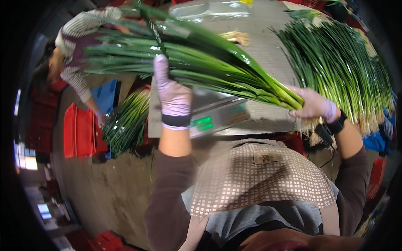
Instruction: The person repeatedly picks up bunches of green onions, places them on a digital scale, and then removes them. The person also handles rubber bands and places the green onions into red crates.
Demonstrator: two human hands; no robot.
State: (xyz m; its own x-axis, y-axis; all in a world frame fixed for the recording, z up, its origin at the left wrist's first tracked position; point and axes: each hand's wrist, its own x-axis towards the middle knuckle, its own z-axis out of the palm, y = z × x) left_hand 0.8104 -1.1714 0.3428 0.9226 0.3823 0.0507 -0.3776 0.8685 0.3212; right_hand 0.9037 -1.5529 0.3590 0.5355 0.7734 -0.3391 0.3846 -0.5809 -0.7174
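A bunch of long scallions point(220, 62) lies across both my gloved hands, its leaves fanning out to the left and blurred at the tips. My right hand point(315, 102) grips it around the pale stem ends. Farther along, my left hand point(174, 91) holds the leaves, thumb up on the near side and fingers hidden behind them. Beneath the bunch, a digital scale point(226, 116) with a lit green display stands on the metal table point(267, 116), partly covered from view.
Many scallions point(339, 69) are piled on the table's right side. A small bundle with roots point(237, 37) lies farther back, near clear plastic packaging point(209, 11). At left, a co-worker point(75, 47) bends over more scallions point(128, 122), beside a red crate point(83, 131).
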